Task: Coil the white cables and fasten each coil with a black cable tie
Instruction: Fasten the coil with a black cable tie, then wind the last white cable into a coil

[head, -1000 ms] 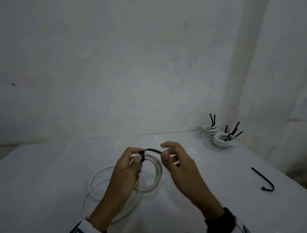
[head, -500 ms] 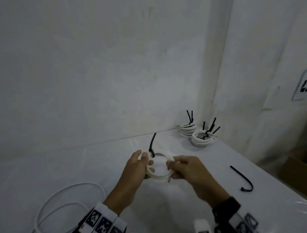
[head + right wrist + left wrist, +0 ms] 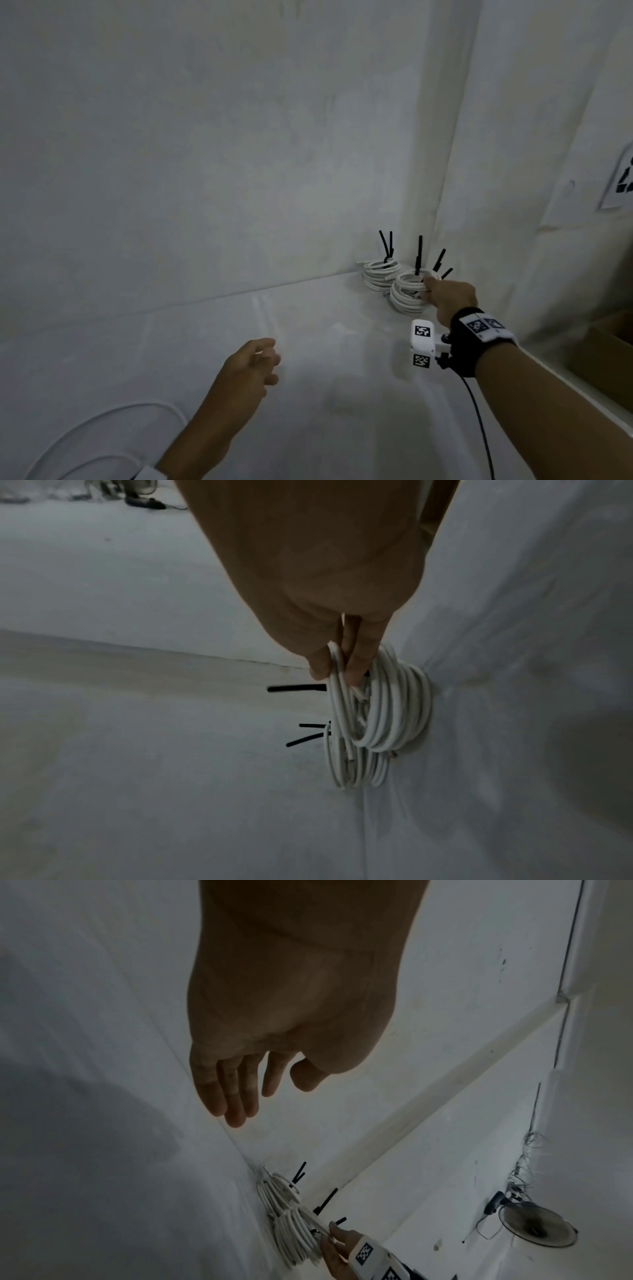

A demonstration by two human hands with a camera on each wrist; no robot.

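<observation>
My right hand (image 3: 432,285) reaches to the table's far right corner and pinches a tied white coil (image 3: 337,696) between thumb and fingers (image 3: 356,666). The coil rests on top of a stack of tied coils (image 3: 406,299). Its black cable tie (image 3: 418,255) sticks upward. A second stack of coils (image 3: 378,274) with black ties lies just behind, against the wall. My left hand (image 3: 265,356) hovers over the middle of the table, fingers relaxed (image 3: 236,1104), holding nothing. A loose white cable (image 3: 102,419) lies uncoiled at the lower left.
The white table (image 3: 325,342) meets two walls at the corner behind the coils. Right of the table's edge stands a brown cardboard box (image 3: 606,356). A printed marker sheet (image 3: 620,181) hangs on the right wall. A fan (image 3: 536,1227) stands on the floor.
The left hand let go of the tied coil and stayed over the table's middle. My right hand carried the coil to the far right corner, onto the stack.
</observation>
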